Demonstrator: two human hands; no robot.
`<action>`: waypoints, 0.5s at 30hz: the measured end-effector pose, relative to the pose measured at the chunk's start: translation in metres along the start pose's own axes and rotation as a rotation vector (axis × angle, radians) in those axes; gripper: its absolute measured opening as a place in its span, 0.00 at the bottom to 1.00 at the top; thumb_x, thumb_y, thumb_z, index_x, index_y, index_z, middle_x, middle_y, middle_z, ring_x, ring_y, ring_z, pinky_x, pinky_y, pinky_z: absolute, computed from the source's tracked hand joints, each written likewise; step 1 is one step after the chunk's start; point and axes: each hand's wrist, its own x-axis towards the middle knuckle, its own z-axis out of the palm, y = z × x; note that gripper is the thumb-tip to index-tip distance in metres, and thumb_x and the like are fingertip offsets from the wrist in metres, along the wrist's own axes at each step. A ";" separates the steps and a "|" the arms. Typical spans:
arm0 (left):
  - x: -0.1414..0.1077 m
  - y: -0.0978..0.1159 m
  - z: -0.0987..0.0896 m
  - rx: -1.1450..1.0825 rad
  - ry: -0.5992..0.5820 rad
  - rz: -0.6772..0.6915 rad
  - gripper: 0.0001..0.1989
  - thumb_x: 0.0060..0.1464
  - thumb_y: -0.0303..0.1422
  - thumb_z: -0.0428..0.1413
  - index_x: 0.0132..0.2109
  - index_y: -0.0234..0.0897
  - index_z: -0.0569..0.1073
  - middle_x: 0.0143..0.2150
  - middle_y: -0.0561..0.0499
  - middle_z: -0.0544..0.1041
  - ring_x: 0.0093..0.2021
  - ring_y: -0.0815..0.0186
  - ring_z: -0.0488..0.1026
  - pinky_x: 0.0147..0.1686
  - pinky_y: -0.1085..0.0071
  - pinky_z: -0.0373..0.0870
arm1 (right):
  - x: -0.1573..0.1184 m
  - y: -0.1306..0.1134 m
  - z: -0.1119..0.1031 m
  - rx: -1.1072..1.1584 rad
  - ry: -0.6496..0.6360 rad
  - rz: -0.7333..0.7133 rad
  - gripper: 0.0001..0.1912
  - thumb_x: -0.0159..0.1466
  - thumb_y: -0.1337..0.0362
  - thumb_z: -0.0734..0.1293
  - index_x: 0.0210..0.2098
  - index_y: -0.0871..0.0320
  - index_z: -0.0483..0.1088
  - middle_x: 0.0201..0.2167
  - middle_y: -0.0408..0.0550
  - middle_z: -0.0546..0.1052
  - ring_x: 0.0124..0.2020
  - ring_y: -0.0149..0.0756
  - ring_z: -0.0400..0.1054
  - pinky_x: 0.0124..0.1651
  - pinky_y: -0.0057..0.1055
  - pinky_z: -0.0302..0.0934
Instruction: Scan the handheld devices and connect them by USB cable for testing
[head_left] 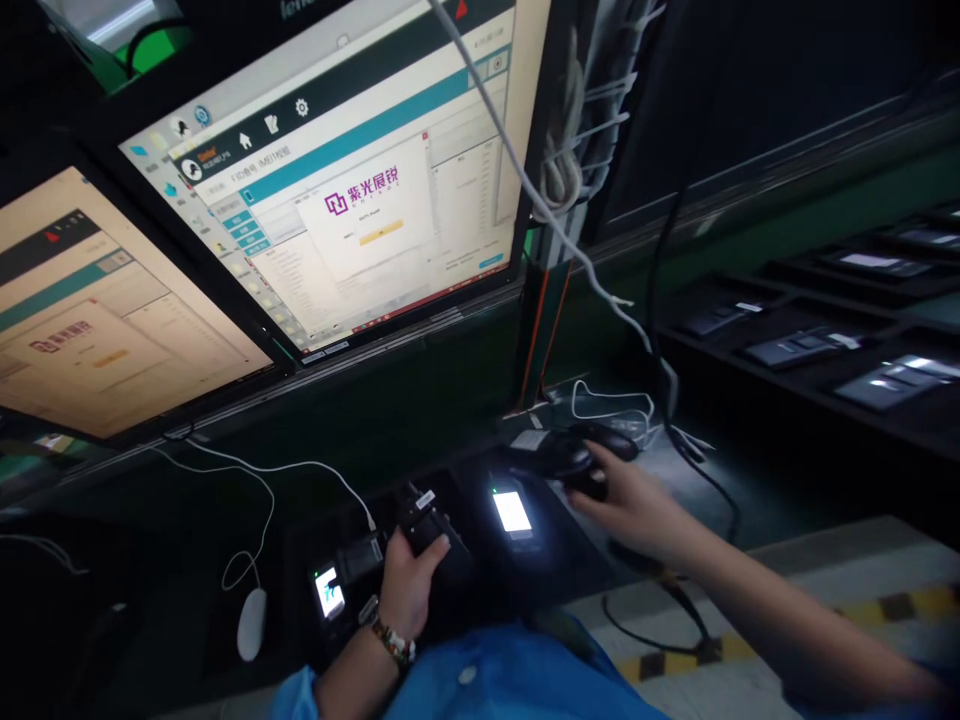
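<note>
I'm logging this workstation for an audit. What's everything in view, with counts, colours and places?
Monitors: two, dark frames, lit screens, upper left
Mouse: one, white, lower left
Lit-screen devices: two, white screens, either side of left hand
Handheld device: one, black, in left hand
Scanner-like device: one, black, in right hand
Cables: several, white, grey, black, scattered
Flat devices: at least five, greyish, in dark trays, right
Floor marking: yellow-black, lower right
Clothing: blue, bottom centre
Bracelet: multicoloured, left wrist
Left hand: one, lower centre
Right hand: one, right of centre

Electronics factory, 2 lit monitors [360, 230], trayed devices [892, 384]
</note>
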 end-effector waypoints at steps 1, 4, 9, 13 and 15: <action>0.001 0.000 0.002 0.078 0.014 0.063 0.21 0.41 0.32 0.67 0.45 0.35 0.75 0.45 0.44 0.81 0.47 0.56 0.77 0.53 0.57 0.69 | -0.012 -0.018 0.002 0.095 -0.100 -0.071 0.30 0.52 0.61 0.67 0.54 0.59 0.64 0.41 0.54 0.79 0.41 0.47 0.75 0.42 0.38 0.69; 0.003 0.002 0.006 0.189 -0.026 0.161 0.20 0.43 0.34 0.65 0.46 0.37 0.75 0.46 0.44 0.81 0.49 0.55 0.76 0.54 0.58 0.68 | -0.039 -0.057 0.012 0.216 -0.317 -0.117 0.32 0.53 0.63 0.65 0.58 0.57 0.62 0.47 0.55 0.77 0.46 0.48 0.73 0.48 0.41 0.68; 0.001 0.007 0.008 0.197 -0.045 0.204 0.21 0.41 0.33 0.67 0.45 0.36 0.77 0.46 0.43 0.81 0.49 0.55 0.75 0.53 0.62 0.67 | -0.050 -0.068 0.029 0.309 -0.356 -0.075 0.32 0.54 0.63 0.65 0.59 0.55 0.62 0.47 0.55 0.77 0.46 0.50 0.73 0.47 0.41 0.69; 0.003 0.002 0.003 0.197 -0.035 0.215 0.20 0.41 0.32 0.66 0.45 0.37 0.76 0.46 0.44 0.80 0.49 0.55 0.75 0.54 0.61 0.67 | -0.043 -0.065 0.026 0.180 -0.328 -0.064 0.34 0.56 0.62 0.65 0.62 0.56 0.58 0.48 0.56 0.77 0.46 0.48 0.73 0.45 0.38 0.69; 0.004 -0.001 -0.001 0.128 0.012 0.194 0.21 0.40 0.31 0.67 0.45 0.38 0.75 0.45 0.45 0.81 0.49 0.57 0.75 0.56 0.60 0.66 | -0.031 -0.060 0.020 -0.095 -0.285 -0.014 0.38 0.57 0.62 0.65 0.65 0.62 0.53 0.45 0.60 0.77 0.44 0.50 0.73 0.44 0.39 0.68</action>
